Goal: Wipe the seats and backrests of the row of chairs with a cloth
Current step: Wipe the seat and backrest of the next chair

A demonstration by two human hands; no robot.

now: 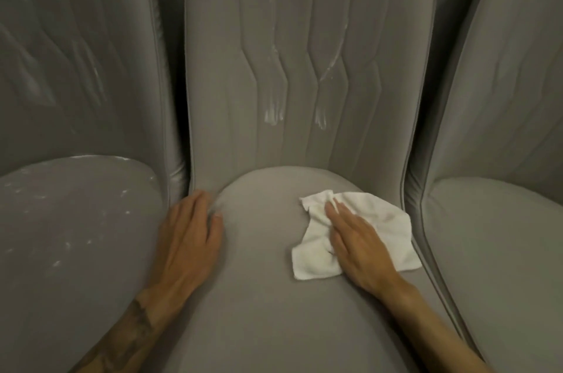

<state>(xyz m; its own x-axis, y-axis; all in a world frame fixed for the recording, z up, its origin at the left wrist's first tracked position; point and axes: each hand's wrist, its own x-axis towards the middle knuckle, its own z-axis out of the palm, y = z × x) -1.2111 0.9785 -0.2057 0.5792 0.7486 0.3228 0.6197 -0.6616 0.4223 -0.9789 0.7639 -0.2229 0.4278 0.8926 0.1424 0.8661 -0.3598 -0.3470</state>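
Note:
Three grey upholstered chairs stand side by side. The middle chair's seat (pixel 259 296) fills the centre of the view, and its quilted backrest (pixel 304 53) carries white streaks. A white cloth (pixel 380 220) lies crumpled on the right part of this seat. My right hand (pixel 356 238) lies flat on top of the cloth, fingers extended and pointing up-left, pressing it onto the seat. My left hand (pixel 192 235) rests flat on the seat's left edge, fingers together, holding nothing.
The left chair's seat (pixel 70 235) and backrest (pixel 76 53) show white smears and flecks. The right chair's seat (pixel 502 266) and backrest (pixel 502 83) look plain grey. Narrow dark gaps separate the chairs.

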